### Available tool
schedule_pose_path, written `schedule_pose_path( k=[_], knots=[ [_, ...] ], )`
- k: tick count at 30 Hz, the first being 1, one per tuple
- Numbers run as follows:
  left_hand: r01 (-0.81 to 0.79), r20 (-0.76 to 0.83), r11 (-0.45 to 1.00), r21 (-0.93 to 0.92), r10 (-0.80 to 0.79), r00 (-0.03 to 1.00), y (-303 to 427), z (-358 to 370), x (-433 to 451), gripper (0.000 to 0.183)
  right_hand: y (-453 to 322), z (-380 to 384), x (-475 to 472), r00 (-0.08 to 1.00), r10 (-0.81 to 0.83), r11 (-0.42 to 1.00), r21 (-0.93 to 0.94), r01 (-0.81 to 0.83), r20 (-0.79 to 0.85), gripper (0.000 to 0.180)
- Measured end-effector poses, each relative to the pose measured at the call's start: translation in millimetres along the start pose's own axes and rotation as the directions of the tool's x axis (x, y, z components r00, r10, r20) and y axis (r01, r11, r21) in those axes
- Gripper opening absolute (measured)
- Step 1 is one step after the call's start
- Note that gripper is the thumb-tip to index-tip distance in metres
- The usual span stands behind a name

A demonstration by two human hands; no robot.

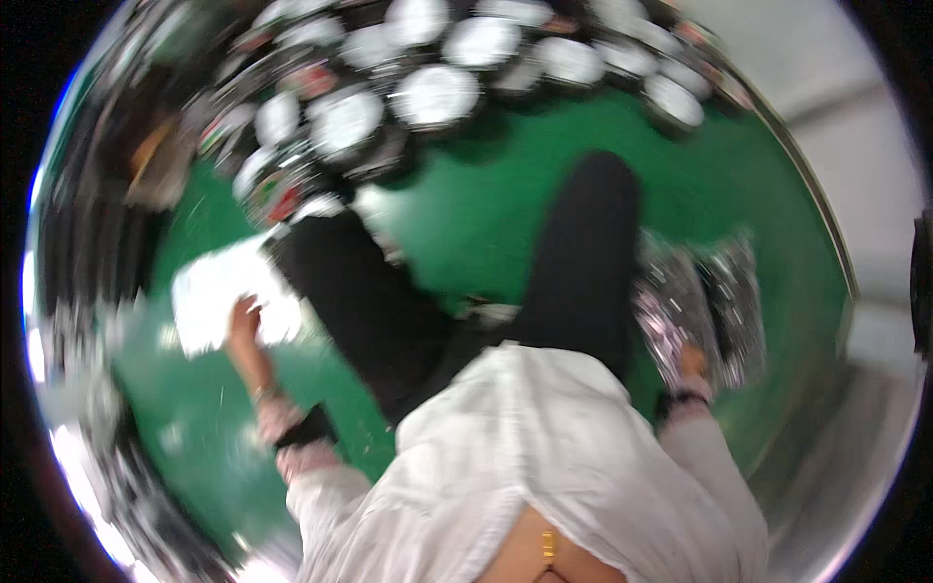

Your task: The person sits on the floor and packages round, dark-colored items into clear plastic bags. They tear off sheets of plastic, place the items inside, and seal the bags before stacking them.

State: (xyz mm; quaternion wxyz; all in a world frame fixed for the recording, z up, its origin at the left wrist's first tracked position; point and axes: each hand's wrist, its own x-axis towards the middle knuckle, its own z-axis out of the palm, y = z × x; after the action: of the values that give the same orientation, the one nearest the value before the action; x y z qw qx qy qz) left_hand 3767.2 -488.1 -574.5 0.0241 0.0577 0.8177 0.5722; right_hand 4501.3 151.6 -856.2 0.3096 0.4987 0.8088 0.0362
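Note:
My left hand (245, 321) is on or just over the near part of a bright white sheet or flat packet (211, 299) lying on the green floor at the left. Whether its fingers grip the sheet is blurred. At the right, my right hand (694, 362) is at the near end of a clear plastic bag with dark contents (674, 291), partly hidden by the shiny film. A second such bag (735, 313) lies beside it. Both bags rest on the floor next to my bent leg.
Many round containers with white tops (437, 96) crowd the floor ahead, some with red and green marks. A brown, box-like object (162, 167) stands at the far left. Dark stacked items line the left edge. A pale wall or panel (853, 146) borders the floor at right.

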Motion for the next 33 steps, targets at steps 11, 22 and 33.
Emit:
schedule_pose_path(
  k=[11,22,33],
  knots=[
    [0.448,-0.613,0.85,0.275,-0.204,0.763,-332,26,61,0.019,56,-293,75,0.962,0.123,0.931,0.365,-0.026,-0.245,0.045],
    [0.498,0.003,0.783,-0.373,-0.535,0.845,-354,31,168,0.07,-170,-479,30,0.968,-0.231,0.973,0.002,0.232,-0.094,0.068],
    [0.379,-0.286,0.924,-0.056,-0.379,0.88,-324,61,166,0.034,-586,-442,-55,0.538,-0.812,0.563,0.545,0.621,0.226,0.053]
  ],
)
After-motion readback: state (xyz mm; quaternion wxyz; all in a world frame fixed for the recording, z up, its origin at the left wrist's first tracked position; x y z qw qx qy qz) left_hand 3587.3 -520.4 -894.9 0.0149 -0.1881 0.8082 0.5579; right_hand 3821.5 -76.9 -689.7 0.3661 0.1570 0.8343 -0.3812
